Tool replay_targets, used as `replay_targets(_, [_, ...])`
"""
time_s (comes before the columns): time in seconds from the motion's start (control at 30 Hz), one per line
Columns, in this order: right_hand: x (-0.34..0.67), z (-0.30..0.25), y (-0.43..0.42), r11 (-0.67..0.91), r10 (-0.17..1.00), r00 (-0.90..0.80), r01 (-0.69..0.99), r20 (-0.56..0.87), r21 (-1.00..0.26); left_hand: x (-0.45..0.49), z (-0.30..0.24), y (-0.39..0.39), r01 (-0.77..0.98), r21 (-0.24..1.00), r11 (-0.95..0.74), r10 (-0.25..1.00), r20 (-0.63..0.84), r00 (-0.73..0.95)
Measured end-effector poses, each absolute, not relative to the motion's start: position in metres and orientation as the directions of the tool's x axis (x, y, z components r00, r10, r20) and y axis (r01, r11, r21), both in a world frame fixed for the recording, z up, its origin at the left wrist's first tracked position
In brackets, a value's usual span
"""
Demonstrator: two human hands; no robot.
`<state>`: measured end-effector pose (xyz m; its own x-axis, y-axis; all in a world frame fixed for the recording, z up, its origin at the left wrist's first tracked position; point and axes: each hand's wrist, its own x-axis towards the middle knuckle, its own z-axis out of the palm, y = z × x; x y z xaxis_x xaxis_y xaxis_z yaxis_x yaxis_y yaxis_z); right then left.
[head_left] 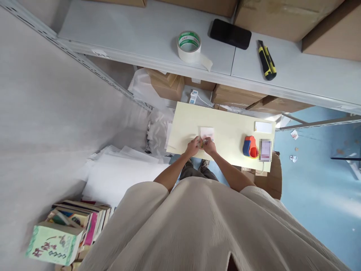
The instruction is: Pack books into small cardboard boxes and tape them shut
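Over the front part of a pale yellow table (225, 124), my two hands work close together. My left hand (193, 146) has its fingers bent and pressed around something small at the left edge of a whitish-pink paper piece (207, 131). My right hand (209, 146) lies over the lower part of that paper, fingers pinched together. Between the fingertips a small reddish-brown and green patch shows, too tiny to name. The fingers cover most of what they grip. Further right on the table stands a red and blue tape dispenser (249, 146).
Beside the dispenser lie a blurred-out phone-like object (265, 150) and a white box (263, 127). A grey shelf (126, 30) above bears a tape roll (188, 47), a black phone (230, 34) and a utility knife (266, 61). Books (56, 241) are stacked lower left.
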<state>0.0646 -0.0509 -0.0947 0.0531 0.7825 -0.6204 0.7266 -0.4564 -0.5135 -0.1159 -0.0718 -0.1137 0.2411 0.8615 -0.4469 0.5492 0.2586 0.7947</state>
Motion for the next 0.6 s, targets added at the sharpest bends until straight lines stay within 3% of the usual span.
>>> replay_targets(0.13, [0.063,-0.099,-0.052,-0.441,0.806,0.034,0.700,-0.591,-0.562,-0.109,-0.106,-0.069,0.603,0.772,0.201,0.907,-0.379,0.182])
replay_targets(0.23, [0.068,-0.101,-0.054,-0.440,0.807,-0.009,0.658,-0.590,-0.611,-0.103,-0.098,-0.067,0.641,0.764,0.069,0.915,-0.304,0.264])
replay_targets(0.3, [0.075,-0.100,-0.054,-0.464,0.800,-0.015,0.620,-0.600,-0.633,-0.098,-0.093,-0.066,0.673,0.739,0.022,0.880,-0.334,0.337])
replay_targets(0.4, [0.088,-0.098,-0.053,-0.515,0.811,0.109,0.598,-0.574,-0.614,-0.093,-0.089,-0.066,0.745,0.667,0.016,0.830,-0.425,0.362])
replay_targets(0.53, [0.107,-0.093,-0.049,-0.629,0.765,0.375,0.612,-0.524,-0.480,-0.087,-0.086,-0.064,0.781,0.623,0.052,0.812,-0.481,0.330])
replay_targets(0.6, [0.113,-0.092,-0.047,-0.632,0.757,0.360,0.615,-0.545,-0.472,-0.083,-0.086,-0.063,0.771,0.630,0.100,0.816,-0.495,0.299])
